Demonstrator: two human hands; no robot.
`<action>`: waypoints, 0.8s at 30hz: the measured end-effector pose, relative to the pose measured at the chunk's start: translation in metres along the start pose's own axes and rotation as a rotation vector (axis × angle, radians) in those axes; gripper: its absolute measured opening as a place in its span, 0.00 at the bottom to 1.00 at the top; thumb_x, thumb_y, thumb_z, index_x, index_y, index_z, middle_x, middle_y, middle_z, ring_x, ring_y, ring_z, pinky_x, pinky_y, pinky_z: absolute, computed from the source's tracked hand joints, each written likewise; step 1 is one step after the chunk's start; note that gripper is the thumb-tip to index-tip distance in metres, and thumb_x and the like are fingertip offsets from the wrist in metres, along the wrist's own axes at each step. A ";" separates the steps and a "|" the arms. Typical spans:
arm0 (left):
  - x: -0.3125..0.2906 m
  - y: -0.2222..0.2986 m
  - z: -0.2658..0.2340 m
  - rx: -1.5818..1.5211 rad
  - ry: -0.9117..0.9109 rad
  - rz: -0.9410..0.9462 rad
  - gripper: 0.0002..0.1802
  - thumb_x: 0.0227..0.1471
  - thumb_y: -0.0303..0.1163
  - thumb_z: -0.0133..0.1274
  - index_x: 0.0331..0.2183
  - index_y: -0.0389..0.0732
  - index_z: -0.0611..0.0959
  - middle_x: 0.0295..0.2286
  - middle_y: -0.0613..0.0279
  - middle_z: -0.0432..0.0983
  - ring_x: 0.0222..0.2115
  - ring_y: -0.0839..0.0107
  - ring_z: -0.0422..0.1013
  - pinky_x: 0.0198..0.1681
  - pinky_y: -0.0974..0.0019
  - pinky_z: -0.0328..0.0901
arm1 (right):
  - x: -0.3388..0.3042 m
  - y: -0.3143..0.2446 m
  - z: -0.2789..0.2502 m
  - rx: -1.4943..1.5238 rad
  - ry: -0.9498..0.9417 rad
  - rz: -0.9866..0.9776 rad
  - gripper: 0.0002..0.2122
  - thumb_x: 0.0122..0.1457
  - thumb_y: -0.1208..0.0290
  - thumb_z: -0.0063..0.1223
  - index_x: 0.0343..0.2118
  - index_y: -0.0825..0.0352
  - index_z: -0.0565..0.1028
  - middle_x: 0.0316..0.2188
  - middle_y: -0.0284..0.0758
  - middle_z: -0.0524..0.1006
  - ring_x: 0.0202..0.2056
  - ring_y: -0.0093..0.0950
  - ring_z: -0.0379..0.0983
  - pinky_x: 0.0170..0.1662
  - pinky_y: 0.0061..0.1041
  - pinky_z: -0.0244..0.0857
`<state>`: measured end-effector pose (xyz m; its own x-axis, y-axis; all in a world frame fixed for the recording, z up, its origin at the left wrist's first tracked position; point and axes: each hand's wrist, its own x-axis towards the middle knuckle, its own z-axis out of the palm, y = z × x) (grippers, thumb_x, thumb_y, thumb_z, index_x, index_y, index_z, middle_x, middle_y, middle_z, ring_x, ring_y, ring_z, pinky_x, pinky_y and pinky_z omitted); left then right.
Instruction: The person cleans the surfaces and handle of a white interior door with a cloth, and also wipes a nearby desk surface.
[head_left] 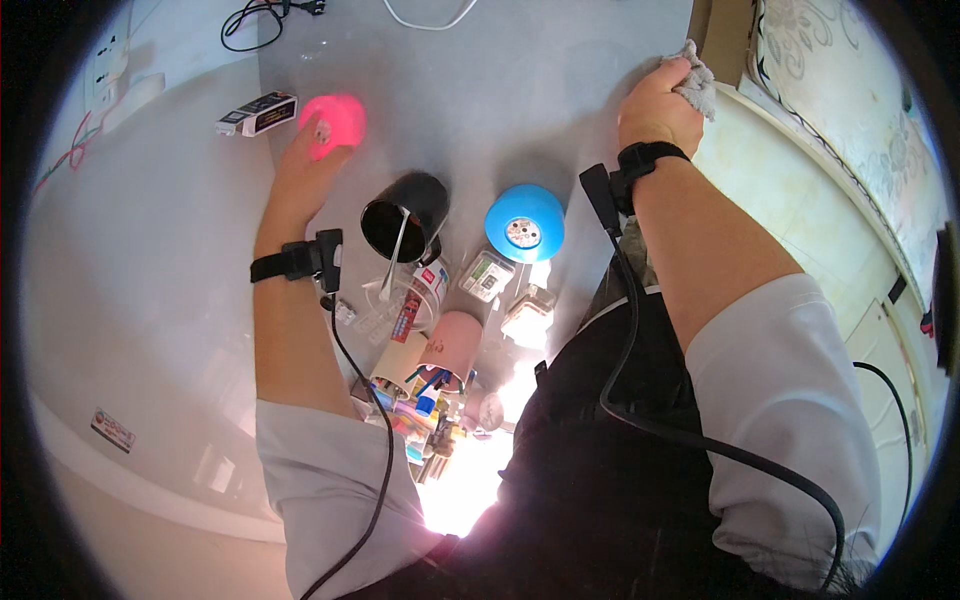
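My left hand (308,170) grips the near side of a bright pink rounded thing (345,118), which looks like the blue one but has its face partly hidden by my fingers. Beside it lies a small black-and-white box (258,114). At the table's right edge my right hand (660,112) is closed around a crumpled grey cloth (696,88). Between my arms sits a blue dome-shaped thing (525,222) with a round panel of small buttons. To its left a black mug (405,217) lies tilted, a spoon-like metal handle (398,250) sticking out of its mouth.
Nearer me on the grey table (480,90) are small clear cases (487,276), a pink cup (452,345) and a pile of pens (425,405). A black cable (250,25) and a white cord (430,24) lie at the far side. A cardboard box (725,40) stands far right.
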<state>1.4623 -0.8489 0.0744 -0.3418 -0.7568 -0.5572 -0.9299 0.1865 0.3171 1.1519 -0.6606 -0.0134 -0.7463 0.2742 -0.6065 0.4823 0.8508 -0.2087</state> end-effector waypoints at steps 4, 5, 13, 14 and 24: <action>0.003 0.027 0.024 0.050 -0.074 0.068 0.41 0.47 0.41 0.61 0.60 0.37 0.67 0.58 0.43 0.63 0.55 0.54 0.66 0.58 0.61 0.59 | -0.004 -0.001 -0.001 0.025 -0.004 0.018 0.39 0.58 0.35 0.32 0.40 0.75 0.79 0.40 0.49 0.80 0.45 0.44 0.76 0.49 0.37 0.69; 0.002 0.045 0.035 0.173 -0.046 0.190 0.39 0.47 0.40 0.60 0.59 0.37 0.69 0.57 0.43 0.63 0.55 0.52 0.66 0.59 0.59 0.59 | -0.002 -0.001 -0.004 0.040 -0.020 -0.019 0.39 0.59 0.36 0.31 0.43 0.76 0.78 0.42 0.50 0.79 0.46 0.45 0.76 0.50 0.37 0.68; -0.050 0.158 0.078 0.124 -0.094 0.404 0.33 0.46 0.35 0.59 0.55 0.39 0.73 0.55 0.44 0.65 0.53 0.48 0.67 0.56 0.54 0.63 | 0.002 -0.001 0.000 0.050 -0.090 -0.007 0.37 0.60 0.38 0.30 0.47 0.73 0.77 0.44 0.51 0.78 0.49 0.45 0.74 0.53 0.38 0.66; -0.051 0.160 0.080 0.082 -0.102 0.439 0.31 0.47 0.35 0.59 0.54 0.39 0.74 0.54 0.45 0.67 0.53 0.50 0.68 0.55 0.55 0.64 | 0.003 0.002 0.000 0.077 -0.038 -0.036 0.38 0.59 0.36 0.32 0.44 0.74 0.78 0.43 0.50 0.79 0.47 0.45 0.75 0.51 0.37 0.67; 0.007 -0.016 -0.045 0.407 0.791 -0.123 0.33 0.48 0.42 0.61 0.54 0.39 0.73 0.45 0.52 0.71 0.46 0.63 0.68 0.47 0.58 0.67 | -0.005 -0.009 -0.010 -0.010 -0.100 0.060 0.40 0.59 0.35 0.30 0.46 0.75 0.77 0.45 0.52 0.77 0.49 0.46 0.74 0.52 0.38 0.66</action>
<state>1.4809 -0.8858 0.1000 -0.1828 -0.9683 0.1701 -0.9814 0.1695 -0.0900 1.1465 -0.6652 -0.0005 -0.6664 0.2787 -0.6916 0.5196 0.8388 -0.1627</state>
